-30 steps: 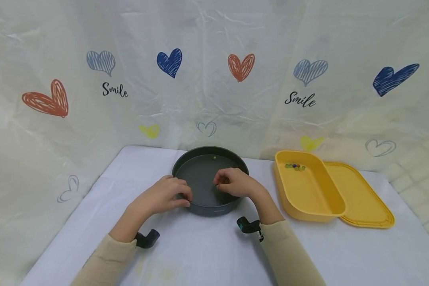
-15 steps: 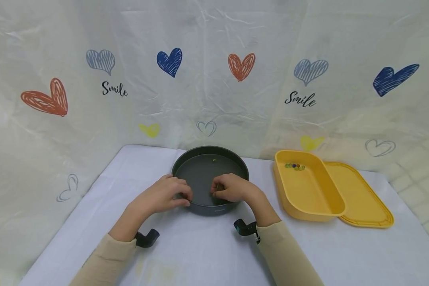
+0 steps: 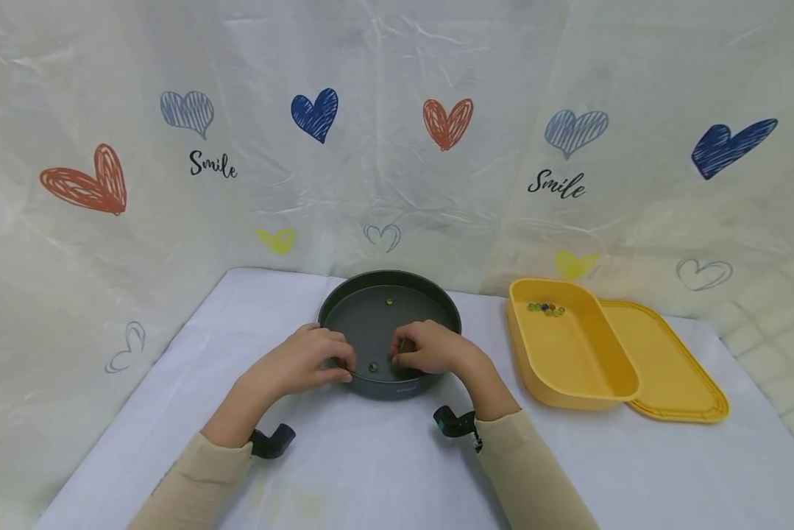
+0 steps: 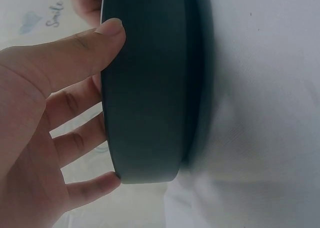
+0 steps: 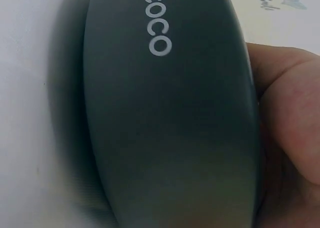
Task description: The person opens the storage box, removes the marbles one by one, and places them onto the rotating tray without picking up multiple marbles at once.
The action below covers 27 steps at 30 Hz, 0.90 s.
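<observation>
A round dark grey pan (image 3: pixel 377 324) sits on the white-covered table. My left hand (image 3: pixel 313 357) grips its near-left rim, thumb on the outer wall and the other fingers over the edge, as the left wrist view shows. Inside the pan, my right hand (image 3: pixel 430 347) reaches low over the near right side with bent fingers pointing left and down. Its fingertips are hidden behind the pan wall in the right wrist view, so I cannot tell whether they hold anything. A green marble (image 3: pixel 373 366) lies just left of these fingers. Another small yellow-green marble (image 3: pixel 389 302) is toward the pan's far side.
A yellow rectangular container (image 3: pixel 572 346) stands right of the pan, with several coloured marbles (image 3: pixel 546 309) at its far end. Its yellow lid (image 3: pixel 684 375) lies flat beside it, partly under it. A white sheet with printed hearts (image 3: pixel 383 162) hangs behind the table.
My right hand has shifted slightly left and lower inside the pan. A green marble now shows beside its fingers. The far marble has rolled a little nearer and left. My left hand stays put.
</observation>
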Motion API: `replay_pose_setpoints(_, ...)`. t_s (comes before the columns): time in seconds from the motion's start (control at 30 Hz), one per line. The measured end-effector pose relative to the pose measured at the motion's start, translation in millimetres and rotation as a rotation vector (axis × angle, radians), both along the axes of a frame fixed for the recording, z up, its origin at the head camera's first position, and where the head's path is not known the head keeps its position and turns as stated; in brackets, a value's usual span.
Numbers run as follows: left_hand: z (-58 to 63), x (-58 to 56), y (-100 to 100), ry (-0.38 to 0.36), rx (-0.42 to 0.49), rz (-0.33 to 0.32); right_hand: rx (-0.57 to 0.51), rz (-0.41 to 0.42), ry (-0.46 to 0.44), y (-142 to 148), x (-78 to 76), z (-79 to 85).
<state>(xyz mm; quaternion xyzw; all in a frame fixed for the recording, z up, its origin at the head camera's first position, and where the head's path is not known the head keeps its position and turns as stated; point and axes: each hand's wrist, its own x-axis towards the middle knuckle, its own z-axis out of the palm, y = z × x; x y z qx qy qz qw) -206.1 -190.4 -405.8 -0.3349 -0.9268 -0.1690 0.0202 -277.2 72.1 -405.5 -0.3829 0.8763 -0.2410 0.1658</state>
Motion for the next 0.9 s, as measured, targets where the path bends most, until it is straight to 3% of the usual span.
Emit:
replay_pose_setpoints(0.3,0.1,0.5,-0.1,0.01,-0.003,-0.002,-0.191,-0.148,0.08,25.8,-11.7,10.6)
replay_pose_setpoints(0.53,1.1,-1.1,-0.8,0.005,-0.008,-0.001,-0.403,-0.311,0.051,43.5,-25.8,17.6)
replay_pose_setpoints(0.7,-1.0,-1.5,-0.8,-0.005,-0.007,0.001,-0.366,-0.368,0.084,59.0,-38.9,28.5)
replay_pose_setpoints(0.9,-2.6,-2.7,-0.1,-0.005,0.0,-0.002,-0.26,-0.423,0.102,90.2,-52.9,52.3)
